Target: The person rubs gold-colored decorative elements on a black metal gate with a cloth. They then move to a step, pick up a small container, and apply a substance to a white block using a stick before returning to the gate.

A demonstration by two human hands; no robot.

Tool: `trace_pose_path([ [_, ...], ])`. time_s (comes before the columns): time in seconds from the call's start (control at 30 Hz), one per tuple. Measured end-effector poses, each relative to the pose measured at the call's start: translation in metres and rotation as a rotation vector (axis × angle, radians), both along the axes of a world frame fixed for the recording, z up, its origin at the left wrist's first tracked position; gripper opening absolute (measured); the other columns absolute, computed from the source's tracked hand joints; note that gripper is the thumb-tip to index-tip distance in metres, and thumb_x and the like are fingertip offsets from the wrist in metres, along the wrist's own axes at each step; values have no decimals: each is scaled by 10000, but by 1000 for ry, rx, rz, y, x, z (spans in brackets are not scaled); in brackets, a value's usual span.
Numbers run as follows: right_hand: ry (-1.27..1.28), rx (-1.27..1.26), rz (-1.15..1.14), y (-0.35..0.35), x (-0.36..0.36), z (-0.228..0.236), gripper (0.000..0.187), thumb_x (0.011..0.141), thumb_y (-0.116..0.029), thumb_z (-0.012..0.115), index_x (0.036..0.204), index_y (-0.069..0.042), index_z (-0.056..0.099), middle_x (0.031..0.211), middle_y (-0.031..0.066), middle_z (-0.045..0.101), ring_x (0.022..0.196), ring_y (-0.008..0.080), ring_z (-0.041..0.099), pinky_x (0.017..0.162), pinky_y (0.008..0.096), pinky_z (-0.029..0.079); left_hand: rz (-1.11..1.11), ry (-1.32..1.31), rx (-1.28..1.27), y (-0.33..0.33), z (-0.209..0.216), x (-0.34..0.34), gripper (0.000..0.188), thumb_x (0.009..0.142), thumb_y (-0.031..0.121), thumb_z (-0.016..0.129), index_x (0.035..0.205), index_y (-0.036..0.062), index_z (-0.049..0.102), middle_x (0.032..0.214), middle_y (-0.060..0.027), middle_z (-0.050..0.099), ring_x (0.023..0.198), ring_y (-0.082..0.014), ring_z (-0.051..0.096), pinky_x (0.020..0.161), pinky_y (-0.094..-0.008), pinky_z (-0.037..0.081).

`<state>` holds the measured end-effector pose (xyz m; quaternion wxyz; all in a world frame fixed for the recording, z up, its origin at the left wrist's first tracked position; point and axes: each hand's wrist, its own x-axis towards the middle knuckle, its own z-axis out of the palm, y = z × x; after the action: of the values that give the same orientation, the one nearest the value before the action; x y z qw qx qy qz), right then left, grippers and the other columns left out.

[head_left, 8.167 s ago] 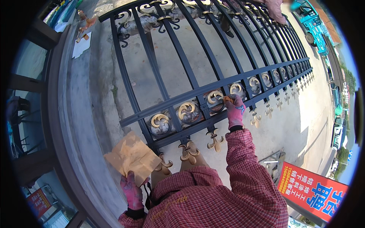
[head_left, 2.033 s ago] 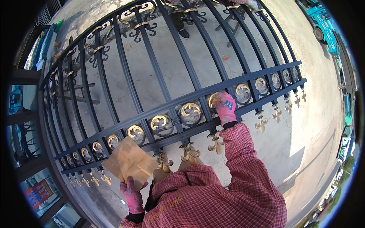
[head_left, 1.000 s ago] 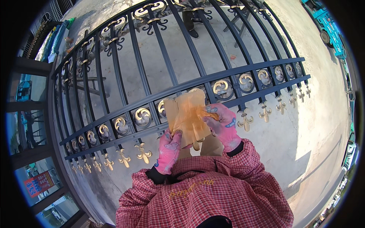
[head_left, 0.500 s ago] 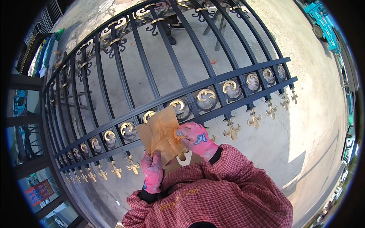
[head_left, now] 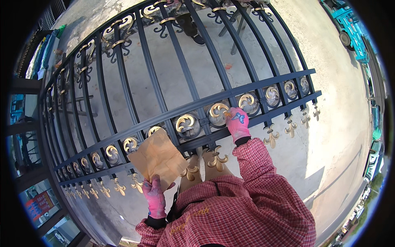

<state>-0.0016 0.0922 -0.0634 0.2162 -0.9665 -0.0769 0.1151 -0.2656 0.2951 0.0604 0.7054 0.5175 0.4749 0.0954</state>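
Observation:
Both my hands wear pink gloves. My left hand (head_left: pixel 154 198) grips the lower edge of a creased sheet of brown paper (head_left: pixel 158 158), held in front of a dark metal fence panel (head_left: pixel 197 103). My right hand (head_left: pixel 238 124), fingers pinched, is at a gold scroll ornament (head_left: pixel 217 110) set in a ring between the panel's two rails. A bit of orange-brown shows at those fingertips; I cannot make out what they hold. Another gold scroll (head_left: pixel 247 100) sits just right of this hand. Gold fleur-de-lis tips (head_left: pixel 217 159) line the panel's near edge.
Long dark bars run away from me, with gold collars and curled scrolls (head_left: pixel 119 42) toward the far end. Another person's shoe (head_left: pixel 198 39) and trestle legs show beyond the bars. A turquoise vehicle (head_left: pixel 349 33) stands at the far right. Dark framed panes line the left.
My right hand has left the paper and moved right, up to a gold scroll in the fence. My left hand and the paper have shifted slightly left and down.

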Motion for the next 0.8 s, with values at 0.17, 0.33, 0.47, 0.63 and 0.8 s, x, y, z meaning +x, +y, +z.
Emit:
trace_pose_path([
  [0.17,-99,33,47,3,11,-12,178,709,-140,651,862,-64,600,879,148,599,830,353,586,713,408,476,-32,3,-22,8,-12,-3,354,903,167,504,1221,32,427,1073,-102,550,846,-239,613,566,-394,586],
  [0.33,44,500,-330,-43,-3,-5,192,707,-97,665,885,-27,650,828,107,646,740,235,624,679,310,485,-32,27,40,17,-16,-2,301,897,172,507,1149,11,467,982,-72,561,783,-202,589,565,-374,576],
  [0.47,-199,558,-356,-76,27,-3,181,742,-14,631,922,6,630,779,38,639,670,110,577,595,235,460,-66,-6,63,13,-20,3,275,897,179,504,1108,2,500,926,-56,579,774,-184,592,578,-345,568],
  [0.63,-56,510,-284,-60,60,-39,206,732,-18,628,936,4,625,837,83,650,728,164,608,686,272,474,-75,24,31,-5,-22,8,370,901,186,501,1217,10,426,1031,-83,545,811,-217,603,577,-376,579],
  [0.8,-22,106,146,-75,53,-22,234,690,-27,638,924,-22,628,849,151,628,789,301,614,711,326,483,53,44,3,-46,-8,21,362,897,189,514,1199,8,431,1046,-87,546,830,-218,604,586,-378,581],
])
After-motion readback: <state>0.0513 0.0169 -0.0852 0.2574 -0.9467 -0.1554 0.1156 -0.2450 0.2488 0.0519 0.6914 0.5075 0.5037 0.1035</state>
